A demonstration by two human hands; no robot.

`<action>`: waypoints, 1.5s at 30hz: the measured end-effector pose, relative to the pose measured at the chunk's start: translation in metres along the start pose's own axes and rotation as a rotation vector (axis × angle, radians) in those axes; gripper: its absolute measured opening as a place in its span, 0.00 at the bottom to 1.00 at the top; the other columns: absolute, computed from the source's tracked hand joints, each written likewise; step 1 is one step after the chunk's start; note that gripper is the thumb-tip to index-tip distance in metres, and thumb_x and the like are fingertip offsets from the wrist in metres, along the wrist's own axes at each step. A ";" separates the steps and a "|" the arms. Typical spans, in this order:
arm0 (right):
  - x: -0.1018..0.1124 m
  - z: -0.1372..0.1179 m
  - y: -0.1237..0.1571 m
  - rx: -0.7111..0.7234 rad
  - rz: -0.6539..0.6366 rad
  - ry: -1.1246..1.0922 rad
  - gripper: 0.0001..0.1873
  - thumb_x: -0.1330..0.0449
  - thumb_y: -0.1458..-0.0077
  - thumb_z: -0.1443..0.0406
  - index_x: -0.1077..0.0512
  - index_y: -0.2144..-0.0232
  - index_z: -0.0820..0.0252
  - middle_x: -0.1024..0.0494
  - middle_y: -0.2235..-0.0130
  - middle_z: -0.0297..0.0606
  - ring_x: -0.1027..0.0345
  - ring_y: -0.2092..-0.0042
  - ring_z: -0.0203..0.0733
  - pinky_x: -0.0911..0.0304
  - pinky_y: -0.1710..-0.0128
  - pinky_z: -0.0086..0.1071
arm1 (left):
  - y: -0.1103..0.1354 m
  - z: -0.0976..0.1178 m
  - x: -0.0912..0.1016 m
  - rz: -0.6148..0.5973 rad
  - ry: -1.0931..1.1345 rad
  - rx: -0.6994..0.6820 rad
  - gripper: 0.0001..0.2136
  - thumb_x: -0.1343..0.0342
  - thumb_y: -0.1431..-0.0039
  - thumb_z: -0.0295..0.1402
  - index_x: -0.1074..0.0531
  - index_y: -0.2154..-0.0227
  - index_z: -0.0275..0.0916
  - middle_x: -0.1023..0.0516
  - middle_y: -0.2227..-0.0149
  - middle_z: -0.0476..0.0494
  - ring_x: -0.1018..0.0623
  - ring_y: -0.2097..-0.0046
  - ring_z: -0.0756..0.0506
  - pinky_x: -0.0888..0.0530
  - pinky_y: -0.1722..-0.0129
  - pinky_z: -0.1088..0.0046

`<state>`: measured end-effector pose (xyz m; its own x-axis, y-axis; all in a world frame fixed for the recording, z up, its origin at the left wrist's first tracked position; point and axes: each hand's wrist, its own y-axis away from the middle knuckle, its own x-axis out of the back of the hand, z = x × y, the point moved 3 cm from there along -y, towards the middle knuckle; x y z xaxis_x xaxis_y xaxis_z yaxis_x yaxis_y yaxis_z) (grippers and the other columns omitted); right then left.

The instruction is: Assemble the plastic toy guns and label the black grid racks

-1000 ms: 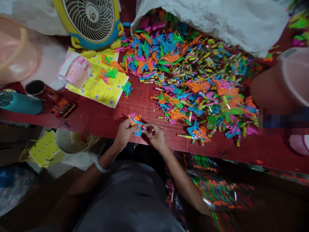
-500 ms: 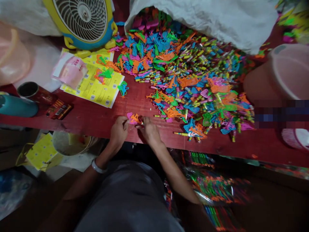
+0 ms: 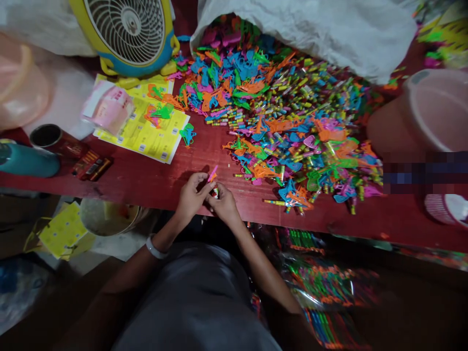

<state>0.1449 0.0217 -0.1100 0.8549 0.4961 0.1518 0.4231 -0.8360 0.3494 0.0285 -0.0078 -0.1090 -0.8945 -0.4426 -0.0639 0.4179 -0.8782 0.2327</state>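
Observation:
Near the table's front edge, my left hand [image 3: 193, 196] pinches pink and orange plastic toy pieces [image 3: 212, 173], which stick up past its fingertips. Close against it, my right hand [image 3: 224, 202] is closed around a small coloured tube [image 3: 216, 192], mostly covered by the fingers. The two hands almost touch, and the tube sits just below the plastic pieces. To the right spreads a large pile of bright plastic pieces [image 3: 265, 170] mixed with small wrapped tubes [image 3: 226, 117]. A green and blue set of pieces [image 3: 187, 134] lies apart on the red table [image 3: 164, 181].
Yellow printed sheets [image 3: 146, 141] lie at left under a pink packet [image 3: 109, 109]. Behind them stands a fan [image 3: 131, 29]. A teal bottle [image 3: 32, 160] is at far left, a pink tub [image 3: 438, 112] at right. A white sack [image 3: 310, 29] spills pieces at the back.
My left hand has moved right, up against my right hand. The pink and orange pieces, flat between the hands before, are now turned upright. A coloured tube shows in my right fingers.

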 end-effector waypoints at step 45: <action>0.049 -0.021 -0.005 0.381 -0.038 0.172 0.09 0.35 0.40 0.58 0.17 0.59 0.49 0.16 0.58 0.38 0.24 0.54 0.46 0.30 0.48 0.45 | 0.007 0.029 0.016 -0.045 -0.132 0.127 0.12 0.33 0.52 0.43 0.22 0.76 0.38 0.23 0.76 0.49 0.27 0.71 0.49 0.32 0.69 0.73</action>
<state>0.1785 0.0552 -0.0852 0.7877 0.5333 0.3084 0.5619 -0.8272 -0.0047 0.0122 -0.0155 -0.0805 -0.9284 -0.3683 0.0491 0.3610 -0.8630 0.3535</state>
